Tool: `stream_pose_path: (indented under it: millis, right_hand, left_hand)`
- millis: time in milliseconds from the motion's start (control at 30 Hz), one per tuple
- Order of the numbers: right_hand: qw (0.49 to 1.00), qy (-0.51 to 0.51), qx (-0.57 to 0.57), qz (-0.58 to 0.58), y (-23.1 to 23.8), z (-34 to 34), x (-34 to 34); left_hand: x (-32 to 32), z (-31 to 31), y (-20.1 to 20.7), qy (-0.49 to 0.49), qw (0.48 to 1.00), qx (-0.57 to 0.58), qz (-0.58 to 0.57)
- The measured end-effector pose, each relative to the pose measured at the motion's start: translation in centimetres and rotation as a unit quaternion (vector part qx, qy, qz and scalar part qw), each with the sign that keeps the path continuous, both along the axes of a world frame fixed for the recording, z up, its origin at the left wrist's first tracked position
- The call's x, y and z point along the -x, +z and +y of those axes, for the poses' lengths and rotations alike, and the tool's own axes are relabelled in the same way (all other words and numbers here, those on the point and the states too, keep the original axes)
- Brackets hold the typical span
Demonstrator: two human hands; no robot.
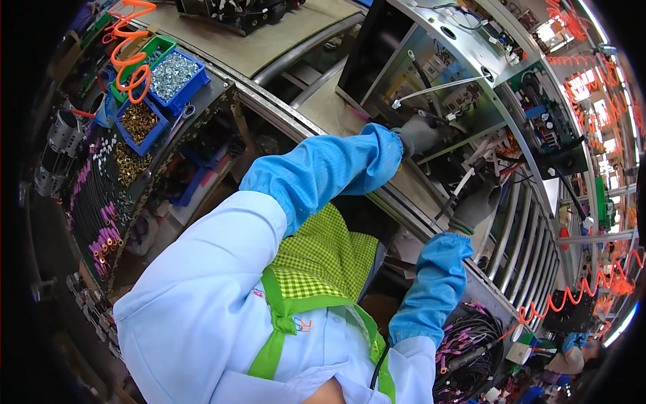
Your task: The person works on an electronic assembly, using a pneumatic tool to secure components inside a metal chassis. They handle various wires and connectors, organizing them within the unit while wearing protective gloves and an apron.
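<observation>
My left hand (421,135), in a grey glove, reaches into an open metal cabinet (494,111). Its fingers close around a black cable (420,71) that runs up along the inside of the cabinet. Beside those fingers is a small white connector (451,116). My right hand (476,205), also gloved in grey, is lower, near the cabinet's front opening and a bundle of wires (499,149). A cable with a white sleeve (464,178) passes right beside it; the right fingers are mostly hidden. Another white connector (396,104) dangles from a wire above my left hand.
At left, blue bins of silver screws (173,77) and brass parts (139,124) stand on a side bench with pink-ended cables (101,229). Metal rollers (521,236) lie right of the cabinet. Coiled cables (471,350) sit at lower right. Orange air hoses (131,47) hang nearby.
</observation>
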State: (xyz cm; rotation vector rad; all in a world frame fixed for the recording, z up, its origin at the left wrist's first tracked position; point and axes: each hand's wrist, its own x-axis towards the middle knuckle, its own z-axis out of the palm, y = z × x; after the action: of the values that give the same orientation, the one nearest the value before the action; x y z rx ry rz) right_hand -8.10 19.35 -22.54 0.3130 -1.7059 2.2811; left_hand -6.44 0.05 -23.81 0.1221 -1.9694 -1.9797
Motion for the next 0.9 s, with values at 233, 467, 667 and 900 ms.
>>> stream_pose_path:
  millis: [233,467,667,900]
  right_hand:
    - [0.998,-0.049,0.014,0.027,-1.9,-1.9,2.0]
    - [0.998,-0.049,-0.029,0.014,-2.0,-1.7,1.1]
    - [0.998,-0.044,-0.008,-0.034,-2.6,-1.0,2.9]
    - [0.999,-0.023,0.027,-0.038,-1.8,-1.4,1.3]
  left_hand:
    - [-1.1,-0.5,1.7,-0.010,0.993,0.092,-0.070]
    - [-0.2,-1.0,0.5,-0.029,0.983,0.165,-0.071]
    - [-0.9,-1.5,1.7,-0.074,0.987,0.132,-0.061]
    - [2.6,-2.3,-4.0,-0.083,0.967,0.213,0.108]
